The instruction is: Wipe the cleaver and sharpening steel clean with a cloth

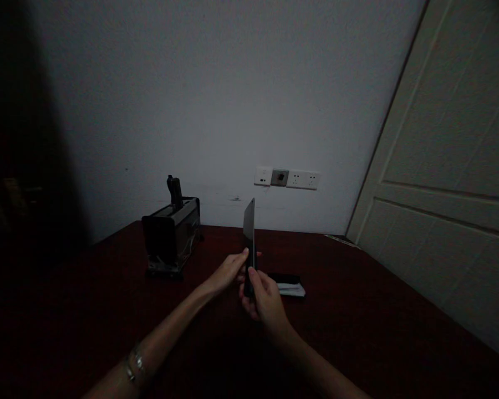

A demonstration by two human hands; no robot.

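Note:
A thin dark flat slab, like a phone or a small tablet [249, 230], stands upright on edge above the dark red table [357, 310]. My right hand [264, 299] grips its lower end from below, fingers wrapped round it. My left hand [229, 270], a bracelet on the wrist, touches its left face with thumb and fingertips pinched on the edge. Just behind the hands a small dark flat thing with a white piece [289, 284] lies on the table.
A dark box-shaped machine with a lever on top [172, 233] stands at the back left of the table. A strip of wall sockets [286, 178] is on the white wall. A pale door [449, 183] rises at the right. The left side is in deep shadow.

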